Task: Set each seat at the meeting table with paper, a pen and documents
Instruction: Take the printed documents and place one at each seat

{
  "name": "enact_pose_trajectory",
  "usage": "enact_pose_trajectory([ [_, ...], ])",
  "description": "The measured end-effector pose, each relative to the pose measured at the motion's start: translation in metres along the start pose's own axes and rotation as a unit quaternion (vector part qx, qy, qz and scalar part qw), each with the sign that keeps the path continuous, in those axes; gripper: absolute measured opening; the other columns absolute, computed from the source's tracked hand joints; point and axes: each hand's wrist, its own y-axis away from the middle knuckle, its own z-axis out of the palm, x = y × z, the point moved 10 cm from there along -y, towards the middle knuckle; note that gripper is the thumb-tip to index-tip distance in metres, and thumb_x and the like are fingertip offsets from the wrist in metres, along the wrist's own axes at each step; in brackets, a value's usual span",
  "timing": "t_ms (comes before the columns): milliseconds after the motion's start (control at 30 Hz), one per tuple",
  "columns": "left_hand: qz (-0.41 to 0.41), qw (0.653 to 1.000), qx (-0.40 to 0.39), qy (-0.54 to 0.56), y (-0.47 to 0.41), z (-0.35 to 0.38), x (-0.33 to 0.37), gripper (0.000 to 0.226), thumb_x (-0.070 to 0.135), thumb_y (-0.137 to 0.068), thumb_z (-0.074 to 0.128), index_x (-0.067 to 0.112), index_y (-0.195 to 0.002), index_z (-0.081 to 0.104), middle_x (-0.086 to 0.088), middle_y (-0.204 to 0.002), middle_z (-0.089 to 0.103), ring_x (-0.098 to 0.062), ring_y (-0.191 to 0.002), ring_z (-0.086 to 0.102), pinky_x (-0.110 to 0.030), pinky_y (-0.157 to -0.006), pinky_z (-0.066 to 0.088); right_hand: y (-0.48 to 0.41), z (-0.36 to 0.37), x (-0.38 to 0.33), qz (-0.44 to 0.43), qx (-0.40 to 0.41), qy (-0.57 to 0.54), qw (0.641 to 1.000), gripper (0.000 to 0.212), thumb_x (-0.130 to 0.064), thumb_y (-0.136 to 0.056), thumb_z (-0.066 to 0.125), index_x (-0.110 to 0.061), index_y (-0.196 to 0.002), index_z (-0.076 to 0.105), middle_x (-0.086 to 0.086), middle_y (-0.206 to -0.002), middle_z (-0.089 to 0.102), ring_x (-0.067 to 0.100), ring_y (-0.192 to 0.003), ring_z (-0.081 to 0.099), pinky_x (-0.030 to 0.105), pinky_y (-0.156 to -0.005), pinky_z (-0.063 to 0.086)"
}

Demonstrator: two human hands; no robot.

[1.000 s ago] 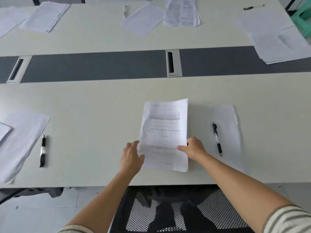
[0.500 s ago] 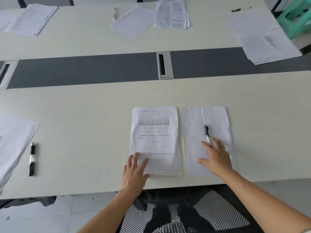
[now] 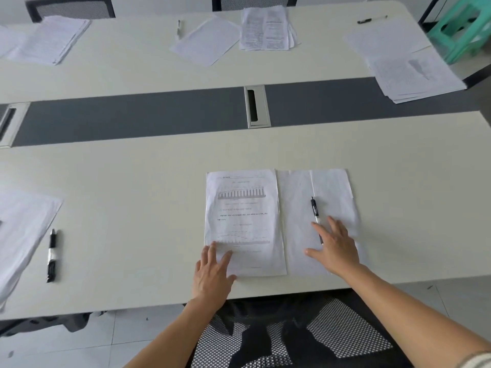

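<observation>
Near the counter's (image 3: 132, 195) front edge, document (image 3: 243, 221) and blank sheet (image 3: 332, 187) lie side by side, pen (image 3: 315, 211) on the sheet. Both the left hand (image 3: 212, 272) and right hand (image 3: 336, 247) rest flat, fingers (image 3: 212, 252) released, grasping nothing. Sliding the right hand could roll the pen or skew the sheet.

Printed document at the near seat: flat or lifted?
Flat on the table; the printed document lies spread, left hand resting on its near corner.

Matt pale table (image 3: 132, 181), thin white paper document (image 3: 243, 208), glossy black plastic pen (image 3: 315, 212), mesh chair (image 3: 332, 333).
</observation>
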Motion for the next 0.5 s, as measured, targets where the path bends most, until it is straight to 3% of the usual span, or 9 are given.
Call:
enact_pose_trajectory([
  [67, -0.001, 1.000, 0.017, 0.019, 0.004, -0.009, 0.001, 0.054, 0.045, -0.096, 0.044, 0.028, -0.145, 0.033, -0.008, -0.161, 0.010, -0.027, -0.148, 0.009, -0.037, -0.116, 0.021, 0.010, -0.013, -0.003, -0.007, 0.020, -0.044, 0.999, 0.067, -0.051, -0.085, 0.061, -0.028, -0.144, 0.038, 0.005, -0.155, 0.029, 0.024, -0.142, 0.028, 0.040, -0.105, 0.040],
  [167, 0.000, 0.989, 0.035, 0.145, 0.013, -0.030, 0.003, 0.042, 0.040, -0.095, 0.049, 0.024, -0.133, 0.052, 0.000, -0.138, 0.052, -0.015, -0.125, 0.049, -0.029, -0.103, 0.040, 0.033, -0.037, -0.009, -0.007, 0.044, -0.178, 0.983, 0.043, -0.037, -0.088, 0.063, -0.021, -0.127, 0.058, -0.001, -0.123, 0.064, 0.014, -0.106, 0.061, 0.031, -0.088, 0.051],
  [233, -0.008, 0.967, 0.039, 0.254, 0.027, -0.047, 0.004, 0.033, 0.036, -0.092, 0.057, 0.023, -0.121, 0.062, 0.005, -0.107, 0.068, -0.008, -0.098, 0.063, -0.022, -0.083, 0.049, 0.055, -0.050, -0.013, -0.007, 0.051, -0.267, 0.962, 0.029, -0.030, -0.087, 0.066, -0.020, -0.114, 0.067, -0.004, -0.102, 0.070, 0.009, -0.087, 0.065, 0.027, -0.083, 0.052],
  [300, -0.007, 0.941, 0.051, 0.335, 0.049, -0.064, 0.008, 0.024, 0.032, -0.089, 0.062, 0.024, -0.111, 0.066, 0.007, -0.088, 0.071, -0.003, -0.085, 0.064, -0.016, -0.074, 0.048, 0.082, -0.063, -0.017, -0.021, 0.065, -0.332, 0.941, 0.018, -0.025, -0.086, 0.069, -0.023, -0.104, 0.070, -0.008, -0.091, 0.070, 0.006, -0.082, 0.065, 0.025, -0.080, 0.051],
  [500, -0.008, 0.849, 0.079, 0.523, 0.143, -0.086, 0.012, 0.014, 0.020, -0.087, 0.068, 0.027, -0.098, 0.071, -0.002, -0.082, 0.075, -0.015, -0.080, 0.071, -0.034, -0.080, 0.055, 0.163, -0.074, -0.019, -0.083, 0.044, -0.430, 0.898, 0.012, -0.023, -0.086, 0.070, -0.028, -0.097, 0.071, -0.012, -0.086, 0.075, 0.009, -0.083, 0.070, 0.025, -0.079, 0.055],
])
